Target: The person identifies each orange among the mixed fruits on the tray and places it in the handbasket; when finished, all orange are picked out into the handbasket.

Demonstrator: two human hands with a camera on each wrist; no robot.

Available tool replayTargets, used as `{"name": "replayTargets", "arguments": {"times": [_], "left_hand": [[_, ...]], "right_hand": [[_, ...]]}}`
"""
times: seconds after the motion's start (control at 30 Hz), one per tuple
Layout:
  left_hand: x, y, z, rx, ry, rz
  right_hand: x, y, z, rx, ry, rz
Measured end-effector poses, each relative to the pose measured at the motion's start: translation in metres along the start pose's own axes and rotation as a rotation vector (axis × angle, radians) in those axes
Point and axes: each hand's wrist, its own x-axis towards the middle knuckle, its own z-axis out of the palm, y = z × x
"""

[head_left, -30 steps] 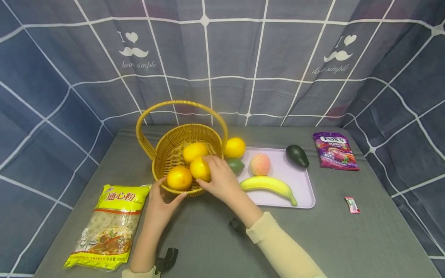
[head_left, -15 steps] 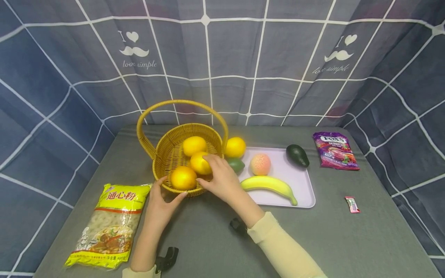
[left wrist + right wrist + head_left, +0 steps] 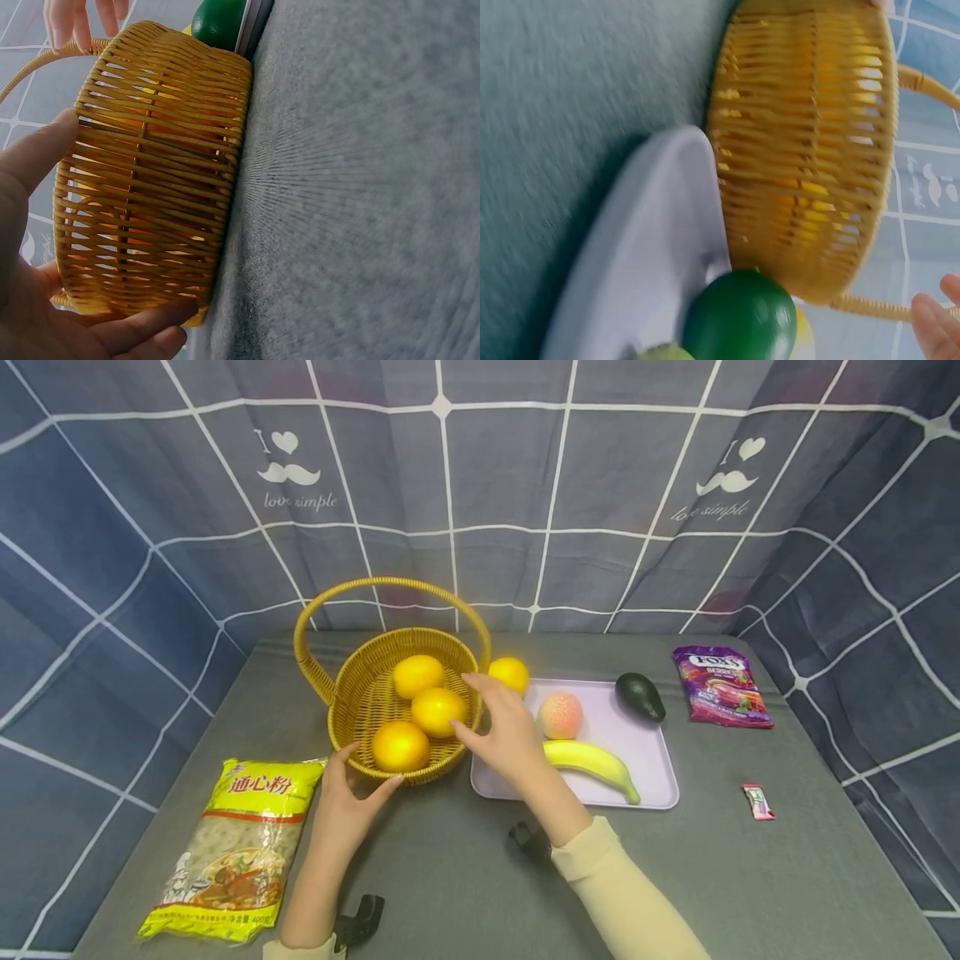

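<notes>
A golden wicker basket [image 3: 372,693] with a tall hoop handle holds an orange [image 3: 401,746] at the front and two lemons [image 3: 438,712] behind it. My left hand [image 3: 348,797] grips the basket at its front left, thumb at the rim and fingers along the woven wall. Over the basket's right rim hovers my right hand [image 3: 510,727], fingers spread and holding nothing. Beneath it, hidden in the head view, a green fruit [image 3: 741,319] lies on the lilac tray [image 3: 652,768], close to the basket.
On the tray are a peach [image 3: 560,716], a banana [image 3: 592,762] and an avocado [image 3: 640,697]. A yellow fruit [image 3: 512,672] sits behind the basket's right side. A pasta bag [image 3: 236,852] lies left; a purple candy bag [image 3: 722,687] and small wrapped candy [image 3: 759,802] lie right.
The orange has rolled rightward in the basket. My right hand has let go of the nearer lemon and moved right, over the rim. My left hand has stayed at the basket.
</notes>
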Motion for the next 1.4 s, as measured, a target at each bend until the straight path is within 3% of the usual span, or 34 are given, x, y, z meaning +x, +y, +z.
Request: {"name": "replayTargets", "arguments": {"times": [0.33, 0.53, 0.9, 1.4], "left_hand": [[0.000, -0.002, -0.001, 0.002, -0.009, -0.005], [0.000, -0.002, 0.000, 0.002, -0.015, -0.007], [0.000, -0.002, 0.000, 0.002, -0.015, -0.012], [0.000, -0.002, 0.000, -0.003, -0.012, -0.024]], "right_hand": [[0.011, 0.021, -0.016, 0.025, 0.079, 0.139], [0.015, 0.040, -0.015, 0.044, 0.055, 0.257], [0.020, 0.059, 0.000, 0.109, -0.010, 0.392], [0.028, 0.069, 0.007, 0.049, -0.079, 0.391]]}}
